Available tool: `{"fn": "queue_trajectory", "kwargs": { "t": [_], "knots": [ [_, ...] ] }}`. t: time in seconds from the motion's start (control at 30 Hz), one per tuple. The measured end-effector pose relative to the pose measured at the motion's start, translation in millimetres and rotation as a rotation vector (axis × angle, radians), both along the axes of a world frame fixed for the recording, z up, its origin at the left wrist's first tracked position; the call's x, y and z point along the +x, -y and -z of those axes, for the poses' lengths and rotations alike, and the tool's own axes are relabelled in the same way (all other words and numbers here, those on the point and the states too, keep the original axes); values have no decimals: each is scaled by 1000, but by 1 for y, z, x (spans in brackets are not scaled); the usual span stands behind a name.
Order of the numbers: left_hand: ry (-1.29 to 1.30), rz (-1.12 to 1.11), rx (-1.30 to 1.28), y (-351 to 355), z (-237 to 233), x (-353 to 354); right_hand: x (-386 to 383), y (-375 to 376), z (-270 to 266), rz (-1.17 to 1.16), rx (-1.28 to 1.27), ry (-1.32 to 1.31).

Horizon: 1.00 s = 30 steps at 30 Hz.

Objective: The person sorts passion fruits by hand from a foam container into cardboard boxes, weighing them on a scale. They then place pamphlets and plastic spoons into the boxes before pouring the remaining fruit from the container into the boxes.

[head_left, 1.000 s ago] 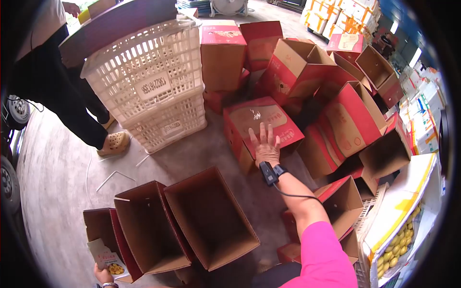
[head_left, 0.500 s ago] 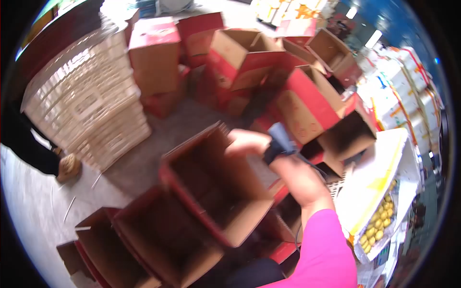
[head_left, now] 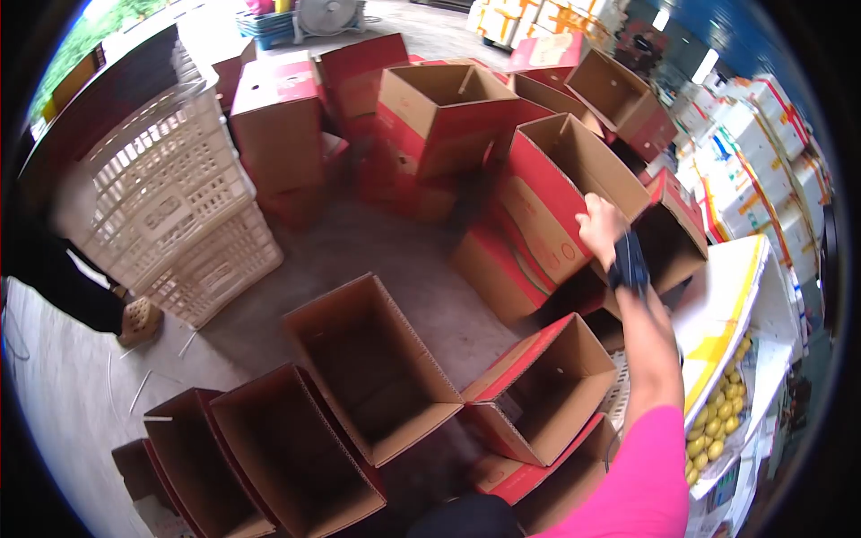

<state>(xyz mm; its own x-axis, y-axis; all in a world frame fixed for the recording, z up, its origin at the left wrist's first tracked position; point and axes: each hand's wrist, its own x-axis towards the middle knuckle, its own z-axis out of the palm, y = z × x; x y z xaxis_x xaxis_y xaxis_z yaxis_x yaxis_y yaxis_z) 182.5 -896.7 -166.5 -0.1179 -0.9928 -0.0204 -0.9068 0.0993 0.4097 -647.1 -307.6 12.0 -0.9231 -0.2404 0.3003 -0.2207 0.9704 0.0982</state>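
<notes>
My right hand [head_left: 602,228], below a pink sleeve and a dark wristband, has its fingers closed over the near top edge of a red and tan cardboard box [head_left: 543,220]. That box is open at the top and leans among other boxes on the right. Nearer to me, an open cardboard box [head_left: 381,368] rests on the floor with its inside facing up. Beside it on the right lies another open red carton [head_left: 543,390]. My left hand is out of view.
Several open cartons [head_left: 296,448] line the lower left. Stacked white plastic crates [head_left: 170,202] stand at left beside a person's leg and shoe [head_left: 141,318]. On the right, a white foam box [head_left: 708,439] holds yellow-green fruit. More cartons [head_left: 448,117] are piled behind.
My right hand has let go of the near carton, which now sits on the floor, and has moved up and right to the edge of another box.
</notes>
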Motion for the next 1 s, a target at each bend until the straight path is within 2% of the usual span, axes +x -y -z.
{"fn": "queue_trajectory", "kwargs": {
  "t": [0.07,0.13,0.17,0.2,0.27,0.33,0.4,0.43,0.47,0.53,0.57,0.6,0.63,0.7,0.73,0.77,0.8,0.87,0.9,0.93,1.0],
  "knots": [
    [-68,-4,26,-5,-3,-11,61,36,-4,-146,-47,-114],
    [-1024,-166,272,20,32,11,119,71,-3,-239,-19,-32],
    [-698,-19,122,19,39,21,140,86,5,-319,-25,21],
    [-371,121,-19,13,28,3,158,100,13,-398,-31,69],
    [-319,107,23,12,26,8,182,129,48,-505,-118,203],
    [-571,4,101,8,34,9,193,150,89,-479,-183,426],
    [-767,9,90,16,48,31,196,156,113,-404,42,739],
    [-909,8,97,14,41,37,210,158,97,-380,117,805],
    [-920,8,82,13,31,43,232,155,82,-451,-12,575],
    [-1114,-45,36,-11,-19,31,274,162,28,-534,-172,448],
    [-1232,-11,75,-33,-62,11,292,163,16,-627,-384,415],
    [-1351,21,112,-57,-102,-18,318,171,-8,-709,-553,467],
    [-1534,135,282,-73,-129,-38,347,182,-30,-742,-723,613],
    [-1507,306,440,-95,-156,-77,407,208,-53,-793,-1010,910],
    [-1613,348,515,-116,-170,-109,434,220,-61,-810,-1130,1046],
    [-1725,227,613,-147,-205,-146,454,230,-69,-897,-1160,1016],
    [-1769,330,706,-164,-215,-172,469,239,-71,-940,-1203,998],
    [-1814,408,944,-198,-225,-206,492,243,-91,-874,-1251,1040],
    [-1787,418,1031,-209,-217,-218,498,242,-91,-825,-1233,910],
    [-1764,414,1099,-223,-219,-224,502,238,-88,-815,-1178,594],
    [-1739,432,1153,-244,-215,-225,501,223,-70,-704,-1188,502]
  ]
}}
